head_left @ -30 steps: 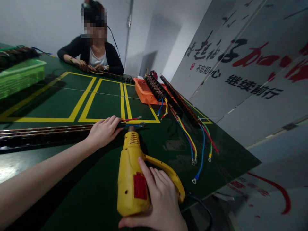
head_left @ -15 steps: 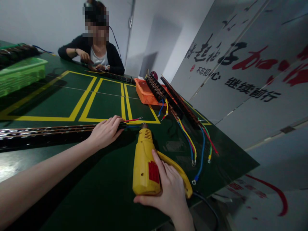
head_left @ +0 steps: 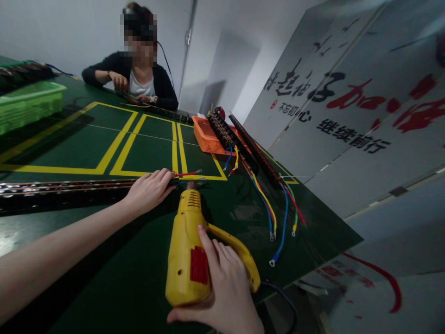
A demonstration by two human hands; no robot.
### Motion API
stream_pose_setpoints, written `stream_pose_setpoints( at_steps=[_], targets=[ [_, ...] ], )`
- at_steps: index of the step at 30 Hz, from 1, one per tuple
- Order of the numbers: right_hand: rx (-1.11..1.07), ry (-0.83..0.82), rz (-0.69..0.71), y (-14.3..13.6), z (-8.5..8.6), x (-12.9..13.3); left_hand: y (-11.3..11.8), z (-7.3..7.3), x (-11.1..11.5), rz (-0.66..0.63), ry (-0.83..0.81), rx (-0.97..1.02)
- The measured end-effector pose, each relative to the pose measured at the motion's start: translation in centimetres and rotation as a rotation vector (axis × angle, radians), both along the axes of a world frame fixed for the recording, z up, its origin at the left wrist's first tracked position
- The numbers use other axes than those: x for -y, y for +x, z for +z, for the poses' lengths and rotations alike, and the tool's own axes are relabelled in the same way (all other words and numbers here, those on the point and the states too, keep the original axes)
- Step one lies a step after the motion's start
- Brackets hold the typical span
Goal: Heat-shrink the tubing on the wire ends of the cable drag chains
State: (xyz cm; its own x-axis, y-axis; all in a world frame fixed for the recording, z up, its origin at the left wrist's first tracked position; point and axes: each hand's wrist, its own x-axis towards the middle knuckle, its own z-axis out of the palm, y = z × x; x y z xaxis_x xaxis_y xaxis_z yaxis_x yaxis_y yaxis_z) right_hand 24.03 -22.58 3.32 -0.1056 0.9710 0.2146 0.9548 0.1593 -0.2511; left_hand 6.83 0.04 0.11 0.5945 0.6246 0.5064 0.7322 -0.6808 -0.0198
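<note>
My left hand (head_left: 150,189) is wrapped round the right end of a long black strip (head_left: 69,197) with copper-coloured bars along it. Out past my fingers stick a red wire (head_left: 187,174) and other wires with metal lugs. My right hand (head_left: 222,283) grips a yellow heat gun (head_left: 187,250) with a red label. The gun's metal nozzle points away from me and lies just at the wires, close to the right of my left fingers. Whether nozzle and wires touch is unclear.
A person (head_left: 142,83) sits across the green table (head_left: 132,264), hands on a dark part. An orange basket (head_left: 205,139) holds black strips; coloured wires (head_left: 271,204) trail rightward. A green basket (head_left: 33,104) stands left. Yellow tape (head_left: 120,134) marks the tabletop. A black cord (head_left: 283,297) hangs near the edge.
The heat gun and my right hand have moved left, bringing the nozzle along the wires toward my left hand. My left hand keeps its hold. The whole view has shifted slightly.
</note>
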Motion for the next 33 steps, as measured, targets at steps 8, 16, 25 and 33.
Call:
stream_pose_setpoints(
  at_steps=[8, 16, 25, 33],
  targets=[
    [0.008, 0.048, 0.031, -1.9, -0.7, -0.3, -0.1, 0.2, -0.1, -0.033, 0.017, 0.043],
    [-0.029, 0.003, 0.036, -1.4, -0.4, -0.4, -0.2, 0.2, -0.1, -0.053, 0.031, 0.067],
    [-0.023, 0.066, 0.018, 0.4, -0.2, -0.6, -0.2, 0.4, 0.1, -0.044, 0.021, 0.049],
    [0.008, 0.079, -0.073, 2.7, -0.2, -1.2, -0.3, 0.4, -0.1, -0.03, 0.051, -0.016]
  ],
)
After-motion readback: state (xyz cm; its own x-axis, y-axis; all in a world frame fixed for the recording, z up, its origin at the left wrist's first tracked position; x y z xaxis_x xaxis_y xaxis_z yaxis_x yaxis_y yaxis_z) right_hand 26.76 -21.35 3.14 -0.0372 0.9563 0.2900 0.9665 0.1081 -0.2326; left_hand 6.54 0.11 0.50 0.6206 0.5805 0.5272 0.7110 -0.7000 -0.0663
